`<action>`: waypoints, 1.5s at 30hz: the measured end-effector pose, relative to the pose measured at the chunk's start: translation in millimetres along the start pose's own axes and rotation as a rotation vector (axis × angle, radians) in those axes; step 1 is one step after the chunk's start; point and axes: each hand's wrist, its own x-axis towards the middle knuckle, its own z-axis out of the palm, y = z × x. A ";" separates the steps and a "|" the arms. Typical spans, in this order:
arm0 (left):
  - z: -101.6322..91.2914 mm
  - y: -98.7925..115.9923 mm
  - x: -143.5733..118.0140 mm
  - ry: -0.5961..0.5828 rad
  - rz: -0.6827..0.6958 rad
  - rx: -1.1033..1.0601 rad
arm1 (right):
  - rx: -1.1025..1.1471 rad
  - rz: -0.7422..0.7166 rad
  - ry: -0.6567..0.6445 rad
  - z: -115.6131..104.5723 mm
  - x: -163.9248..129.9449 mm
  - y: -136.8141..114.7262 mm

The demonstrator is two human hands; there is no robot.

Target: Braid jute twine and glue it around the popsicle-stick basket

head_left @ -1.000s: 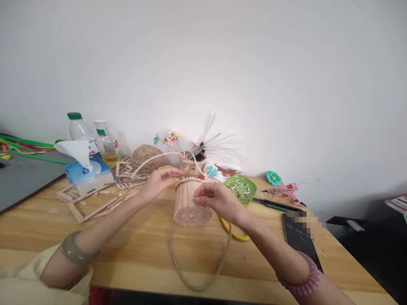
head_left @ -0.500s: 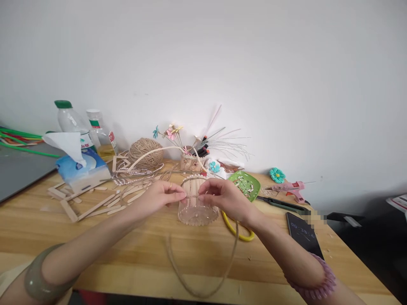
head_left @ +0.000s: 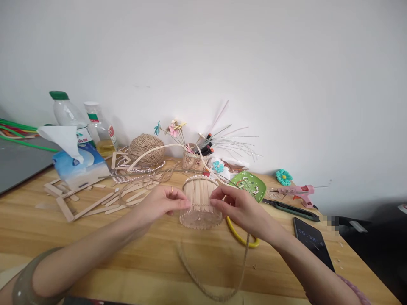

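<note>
A small basket of upright wooden craft sticks [head_left: 201, 192] stands in front of me, its scalloped, see-through disc end facing my side. Thin twine [head_left: 203, 208] crosses the sticks near that end. My left hand [head_left: 170, 201] pinches at the basket's left side, thumb and forefinger closed on the twine. On the right side my right hand [head_left: 233, 207] pinches it too, with its other fingers curled. A long loop of the same twine hangs below my right hand and curves over the table's front part. Exactly how the fingertips grip the strand is hard to see.
Left lie craft sticks [head_left: 95, 207], a tissue pack [head_left: 79, 167] and bottles [head_left: 68, 112]. A twine ball [head_left: 146, 149] and flower pot [head_left: 192, 161] stand behind. Right are a green dish [head_left: 261, 190], yellow-handled scissors [head_left: 237, 236], box cutter [head_left: 291, 209], glue gun [head_left: 303, 192] and phone [head_left: 313, 241].
My hands have moved apart from the middle of the basket to its two sides, baring the sticks and the twine across them. The whole view has shifted slightly.
</note>
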 end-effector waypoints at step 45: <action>0.5 -33.3 1.1 0.239 1.212 0.670 | -0.074 -0.122 -0.185 2.1 25.8 -15.7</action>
